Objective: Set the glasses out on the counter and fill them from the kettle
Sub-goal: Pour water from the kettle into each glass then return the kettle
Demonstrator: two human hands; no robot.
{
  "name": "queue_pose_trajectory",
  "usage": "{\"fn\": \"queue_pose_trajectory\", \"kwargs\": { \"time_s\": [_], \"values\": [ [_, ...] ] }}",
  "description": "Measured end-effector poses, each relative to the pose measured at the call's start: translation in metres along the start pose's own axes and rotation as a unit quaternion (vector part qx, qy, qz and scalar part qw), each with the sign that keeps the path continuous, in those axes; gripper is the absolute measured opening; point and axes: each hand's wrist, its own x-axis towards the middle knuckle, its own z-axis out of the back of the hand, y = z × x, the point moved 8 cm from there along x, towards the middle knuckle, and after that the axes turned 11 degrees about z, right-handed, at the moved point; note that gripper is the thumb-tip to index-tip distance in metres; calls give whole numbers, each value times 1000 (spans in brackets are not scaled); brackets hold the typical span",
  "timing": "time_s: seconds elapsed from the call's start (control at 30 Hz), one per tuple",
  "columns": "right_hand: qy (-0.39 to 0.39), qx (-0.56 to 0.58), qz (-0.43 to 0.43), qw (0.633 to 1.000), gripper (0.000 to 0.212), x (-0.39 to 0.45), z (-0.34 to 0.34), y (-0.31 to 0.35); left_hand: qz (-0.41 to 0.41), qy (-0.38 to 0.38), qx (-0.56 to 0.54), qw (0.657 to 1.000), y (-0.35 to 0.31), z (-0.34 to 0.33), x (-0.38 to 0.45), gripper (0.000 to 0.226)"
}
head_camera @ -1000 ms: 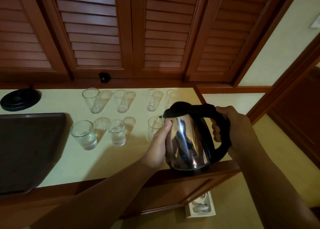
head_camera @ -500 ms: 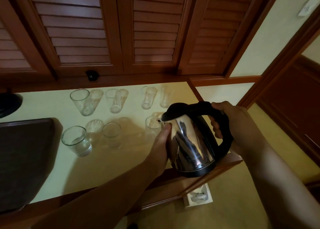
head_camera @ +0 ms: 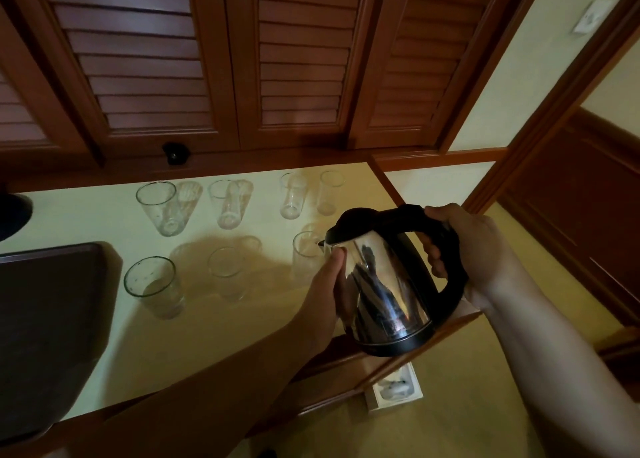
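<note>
Both hands carry the steel kettle (head_camera: 388,284): right hand (head_camera: 474,249) clenched round its handle, left hand (head_camera: 329,284) bracing its slick wall, spout beside the nearest glass (head_camera: 306,260). Probably heavy; glasses fragile.

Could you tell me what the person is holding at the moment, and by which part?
The kettle: the right hand grips its black handle, while the left hand steadies the steel body just below the spout.

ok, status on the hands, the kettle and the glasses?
Right hand grips black handle of shiny steel kettle; left hand steadies its body. Spout at front-right clear glass; no stream visible. Seven clear glasses out on counter. Nothing blocking.
</note>
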Motion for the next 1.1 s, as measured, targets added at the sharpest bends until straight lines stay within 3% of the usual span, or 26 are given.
{"fn": "queue_pose_trajectory", "kwargs": {
  "time_s": [0.47,0.8,1.1],
  "values": [
    [41,-13,15,999,34,7,5,2,35,-23,-24,999,7,-7,3,68],
    [61,-19,2,998,32,14,13,0,2,-45,-42,998,8,-18,-1,63],
    [74,-28,8,997,33,20,16,3,-26,-36,-38,998,3,-26,1,78]
  ]
}}
